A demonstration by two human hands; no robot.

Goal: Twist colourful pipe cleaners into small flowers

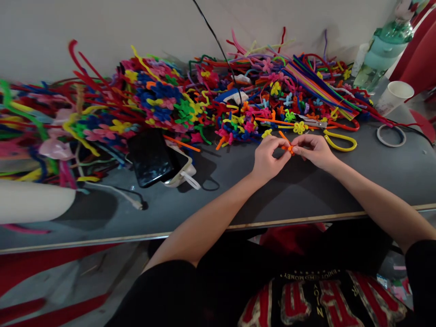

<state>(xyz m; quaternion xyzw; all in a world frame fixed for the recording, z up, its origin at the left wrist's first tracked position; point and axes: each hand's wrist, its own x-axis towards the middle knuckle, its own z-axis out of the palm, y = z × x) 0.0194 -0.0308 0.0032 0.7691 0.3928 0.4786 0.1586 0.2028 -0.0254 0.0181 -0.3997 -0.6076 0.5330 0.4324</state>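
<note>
My left hand (pixel 269 156) and my right hand (pixel 314 150) meet above the dark table, fingertips pinched on one orange pipe cleaner (pixel 283 136). A straight end of it sticks up to the left, and a small bent part shows between the fingers. The rest of its shape is hidden by my fingertips. Just behind my hands lie a yellow pipe-cleaner flower (pixel 300 127) and a pair of scissors with red and yellow handles (pixel 340 141). A small pile of colourful pipe-cleaner flowers (pixel 238 125) sits behind my left hand.
Heaped pipe cleaners line the wall, with a straight bundle (pixel 316 86) on top. To the left are a black phone (pixel 150 156) and a cable (pixel 119 193). On the right stand a paper cup (pixel 395 97), a green bottle (pixel 381 56) and a tape ring (pixel 391 136).
</note>
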